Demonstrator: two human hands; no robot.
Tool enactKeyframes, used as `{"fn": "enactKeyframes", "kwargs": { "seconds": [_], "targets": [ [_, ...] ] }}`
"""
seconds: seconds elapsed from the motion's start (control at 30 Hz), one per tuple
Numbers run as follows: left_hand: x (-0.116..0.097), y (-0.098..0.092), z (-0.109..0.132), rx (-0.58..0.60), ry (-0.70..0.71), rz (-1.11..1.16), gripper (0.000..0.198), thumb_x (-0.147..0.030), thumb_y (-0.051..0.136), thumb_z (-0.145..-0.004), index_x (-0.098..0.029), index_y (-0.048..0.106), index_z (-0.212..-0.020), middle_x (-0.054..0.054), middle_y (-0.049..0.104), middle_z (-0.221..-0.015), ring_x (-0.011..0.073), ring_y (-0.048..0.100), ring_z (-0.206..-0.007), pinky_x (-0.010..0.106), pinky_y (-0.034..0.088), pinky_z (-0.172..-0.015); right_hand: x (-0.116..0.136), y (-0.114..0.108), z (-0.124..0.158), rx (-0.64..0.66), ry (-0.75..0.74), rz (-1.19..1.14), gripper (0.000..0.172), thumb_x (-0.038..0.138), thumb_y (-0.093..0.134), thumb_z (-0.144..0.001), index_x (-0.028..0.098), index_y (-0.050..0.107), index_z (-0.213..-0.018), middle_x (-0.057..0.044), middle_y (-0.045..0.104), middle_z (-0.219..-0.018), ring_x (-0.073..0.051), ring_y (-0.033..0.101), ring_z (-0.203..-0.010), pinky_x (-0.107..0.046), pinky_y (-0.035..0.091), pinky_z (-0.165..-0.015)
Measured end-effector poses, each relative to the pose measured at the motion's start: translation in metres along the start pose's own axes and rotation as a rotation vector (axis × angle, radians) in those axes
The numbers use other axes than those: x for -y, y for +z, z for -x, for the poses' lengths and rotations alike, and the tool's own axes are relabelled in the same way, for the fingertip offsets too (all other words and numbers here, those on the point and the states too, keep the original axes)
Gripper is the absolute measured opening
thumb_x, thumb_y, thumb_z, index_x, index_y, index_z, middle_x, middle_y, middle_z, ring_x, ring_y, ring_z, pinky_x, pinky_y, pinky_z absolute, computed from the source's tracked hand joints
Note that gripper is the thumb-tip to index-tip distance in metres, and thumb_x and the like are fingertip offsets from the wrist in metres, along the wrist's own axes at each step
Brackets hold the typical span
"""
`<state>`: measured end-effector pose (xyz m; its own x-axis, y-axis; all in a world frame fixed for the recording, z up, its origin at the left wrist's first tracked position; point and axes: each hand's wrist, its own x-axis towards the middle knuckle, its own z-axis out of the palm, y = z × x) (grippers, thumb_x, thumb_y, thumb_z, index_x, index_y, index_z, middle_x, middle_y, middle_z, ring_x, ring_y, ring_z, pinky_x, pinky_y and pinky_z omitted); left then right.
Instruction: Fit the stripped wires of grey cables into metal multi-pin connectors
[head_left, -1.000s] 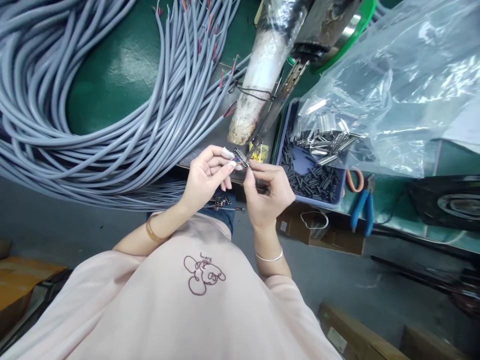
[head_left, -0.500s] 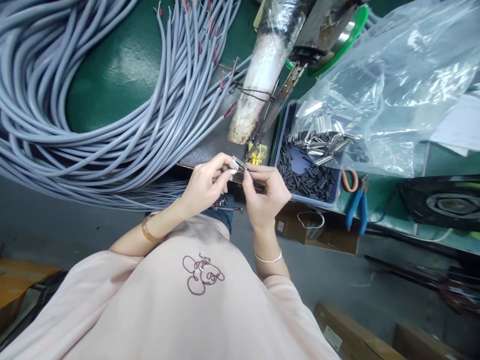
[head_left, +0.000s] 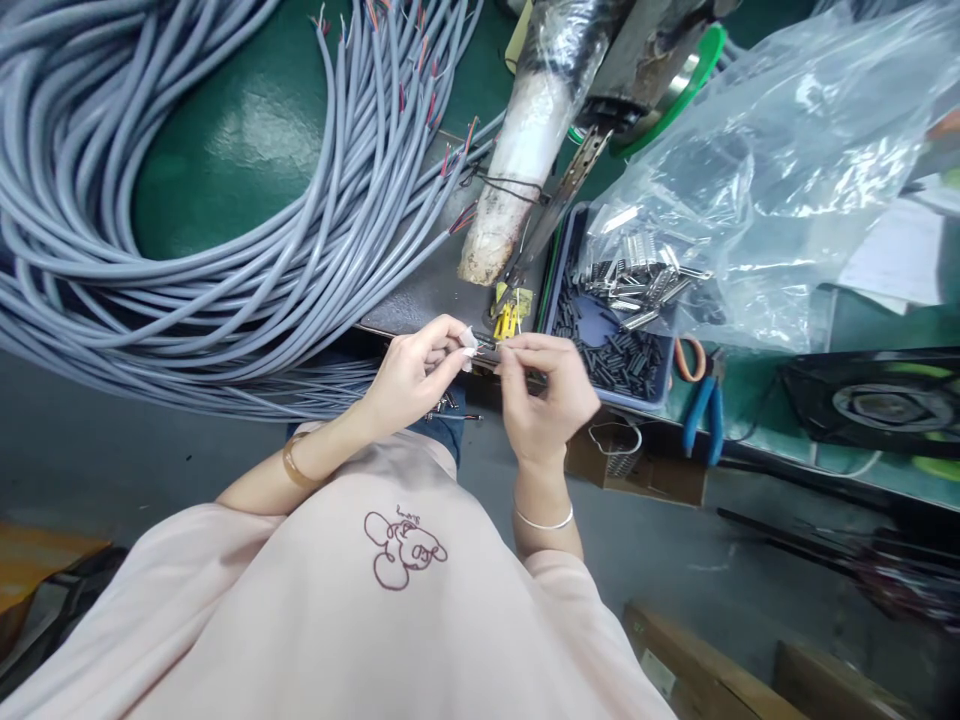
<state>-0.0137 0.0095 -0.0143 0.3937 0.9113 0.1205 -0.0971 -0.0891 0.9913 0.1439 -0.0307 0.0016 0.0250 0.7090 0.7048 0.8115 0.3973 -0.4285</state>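
My left hand (head_left: 420, 372) is closed in a pinch at the bench edge, with white wrapping on its fingertips. Thin wire ends (head_left: 483, 350) stick out from that pinch toward the other hand. My right hand (head_left: 547, 392) is a short way to the right, thumb and forefinger pressed together; whatever is between them is too small to make out. Just beyond the fingers, a small yellow piece (head_left: 508, 318) lies under the tip of a metal tool (head_left: 559, 195). Several small metal-tipped parts (head_left: 444, 404) rest on my lap, partly hidden by my left hand.
Grey cables (head_left: 247, 290) with stripped ends cover the left bench. At right, a blue bin (head_left: 651, 398) holds black sleeves and metal connector strips under a clear plastic bag (head_left: 795, 170). Blue-handled pliers (head_left: 703, 415) and an orange ring (head_left: 690, 358) lie beside it. A plastic-wrapped post (head_left: 510, 160) leans in.
My right hand has drawn slightly right and away from my left fingertips. The small metal strip seen between both hands earlier no longer shows clearly; thin wire ends show there now.
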Motion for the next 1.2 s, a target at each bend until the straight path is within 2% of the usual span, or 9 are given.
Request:
{"fn": "enactKeyframes", "kwargs": {
  "seconds": [0.07,0.1,0.2,0.27,0.37,0.53,0.73,0.97,1.2],
  "targets": [
    [-0.001,0.000,0.001,-0.014,0.003,-0.022,0.010,-0.027,0.061,-0.094,-0.019,0.057,-0.089,-0.002,0.061,-0.071,0.0070,0.057,-0.058,0.018,0.047,-0.057,0.001,-0.003,0.000,-0.103,0.068,-0.014,0.010,0.015,0.065,-0.094,0.023,0.062,-0.089,0.001,0.074,-0.082,-0.013,0.074,-0.073,-0.024,0.059,-0.062],
    [-0.001,-0.001,0.002,-0.017,0.007,-0.032,0.010,-0.027,0.061,-0.094,-0.019,0.057,-0.089,-0.002,0.062,-0.072,0.0074,0.058,-0.060,0.018,0.048,-0.058,0.002,-0.005,0.000,-0.119,0.053,0.001,0.009,0.015,0.066,-0.093,0.023,0.063,-0.090,0.001,0.075,-0.082,-0.014,0.075,-0.074,-0.025,0.060,-0.063],
    [-0.001,-0.002,0.003,-0.020,0.047,-0.069,0.008,-0.025,0.060,-0.094,-0.019,0.058,-0.090,-0.001,0.065,-0.075,0.0079,0.061,-0.064,0.017,0.048,-0.060,0.004,-0.010,-0.001,-0.031,-0.093,0.099,0.010,0.017,0.070,-0.092,0.024,0.064,-0.089,0.000,0.080,-0.090,-0.015,0.078,-0.080,-0.026,0.062,-0.069],
    [0.000,-0.001,0.004,-0.031,0.091,-0.101,0.007,-0.024,0.060,-0.094,-0.018,0.060,-0.090,-0.001,0.067,-0.077,0.0079,0.062,-0.066,0.017,0.048,-0.061,0.005,-0.011,-0.002,0.041,-0.132,0.145,0.009,0.017,0.069,-0.093,0.024,0.064,-0.089,-0.001,0.081,-0.095,-0.015,0.079,-0.082,-0.025,0.062,-0.070],
    [0.002,0.001,0.003,-0.073,0.134,-0.116,0.005,-0.022,0.063,-0.092,-0.018,0.062,-0.089,0.000,0.068,-0.080,0.0070,0.062,-0.066,0.016,0.048,-0.062,0.005,-0.005,0.000,0.061,-0.103,0.139,0.011,0.014,0.068,-0.093,0.023,0.063,-0.088,-0.001,0.081,-0.090,-0.014,0.079,-0.080,-0.024,0.062,-0.070],
    [0.005,0.006,-0.002,-0.201,0.130,-0.065,0.006,-0.023,0.064,-0.090,-0.017,0.064,-0.088,-0.001,0.068,-0.078,0.0056,0.056,-0.060,0.015,0.046,-0.058,0.004,0.014,0.009,-0.055,-0.080,0.125,0.011,0.014,0.068,-0.092,0.023,0.062,-0.088,-0.003,0.081,-0.092,-0.014,0.078,-0.081,-0.026,0.062,-0.072],
    [0.005,0.008,-0.011,-0.243,0.206,-0.194,0.005,-0.018,0.063,-0.089,-0.017,0.066,-0.086,-0.002,0.069,-0.076,0.0041,0.046,-0.052,0.017,0.039,-0.051,0.004,0.021,0.007,-0.114,-0.007,0.095,0.017,0.017,0.067,-0.093,0.024,0.057,-0.082,-0.003,0.079,-0.093,-0.013,0.076,-0.081,-0.026,0.061,-0.071],
    [0.001,0.008,-0.017,-0.280,0.374,-0.379,0.008,-0.012,0.061,-0.092,-0.016,0.067,-0.087,0.000,0.073,-0.078,0.0051,0.055,-0.055,0.018,0.041,-0.054,-0.001,0.023,-0.001,-0.135,-0.013,0.056,0.018,0.011,0.073,-0.089,0.022,0.059,-0.083,-0.001,0.079,-0.091,-0.013,0.077,-0.081,-0.024,0.062,-0.073],
    [-0.002,0.008,-0.019,-0.259,0.422,-0.455,0.008,-0.008,0.061,-0.092,-0.015,0.066,-0.089,0.000,0.075,-0.080,0.0057,0.062,-0.061,0.016,0.045,-0.058,-0.004,0.021,-0.004,-0.129,-0.026,0.069,0.018,0.011,0.074,-0.088,0.023,0.061,-0.083,-0.001,0.079,-0.090,-0.013,0.077,-0.079,-0.024,0.063,-0.071]
  ]
}}
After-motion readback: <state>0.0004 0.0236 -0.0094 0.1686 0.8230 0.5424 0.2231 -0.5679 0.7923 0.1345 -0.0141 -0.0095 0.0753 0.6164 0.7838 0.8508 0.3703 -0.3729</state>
